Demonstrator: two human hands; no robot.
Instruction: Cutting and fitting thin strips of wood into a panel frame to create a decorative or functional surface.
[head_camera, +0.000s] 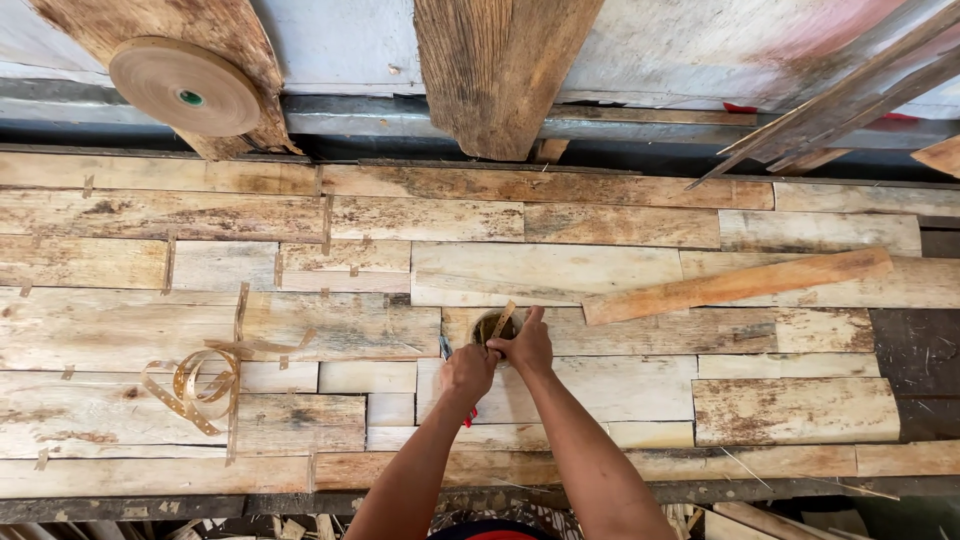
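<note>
While bending over the patched veneer sheet (560, 275), pinching a short strip of brown paper tape (503, 320) between thumb and fingers of the right hand (525, 348), just at the rim of a dark knot hole (488, 330); clenching the left hand (468, 372) round a small red-handled cutter (445, 349), blade pointing toward the same hole. Judging the strip as being very light, limp and quick to tear or curl, so likely handling best pinched near its free end and kept taut. Leaving a tangle of loose tape (195, 385) well apart to the left, a tape roll (185, 88) hanging above, a wooden slat (735, 285) lying near
</note>
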